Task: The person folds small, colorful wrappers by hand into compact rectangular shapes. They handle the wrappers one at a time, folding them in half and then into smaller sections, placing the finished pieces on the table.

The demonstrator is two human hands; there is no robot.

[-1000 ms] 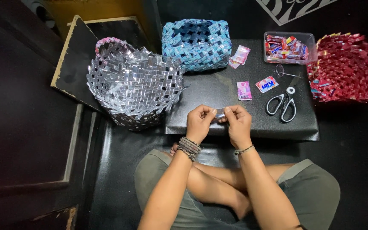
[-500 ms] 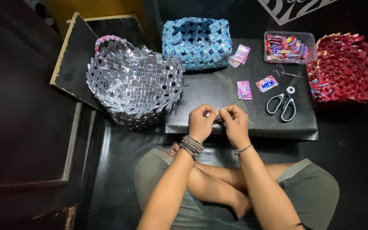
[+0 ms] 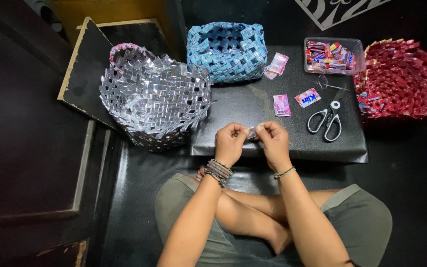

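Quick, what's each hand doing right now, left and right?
Left hand: closed, pinching one end of a small silvery wrapper strip.
Right hand: closed, pinching the other end of the same strip.

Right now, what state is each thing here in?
Left hand: pinching the small silvery wrapper strip.
Right hand: pinching the strip's other end.
Scissors: closed, lying flat.
Silver woven basket: tipped, unfinished.
Blue woven basket: upright, empty.
Clear plastic box: open, holding wrappers.
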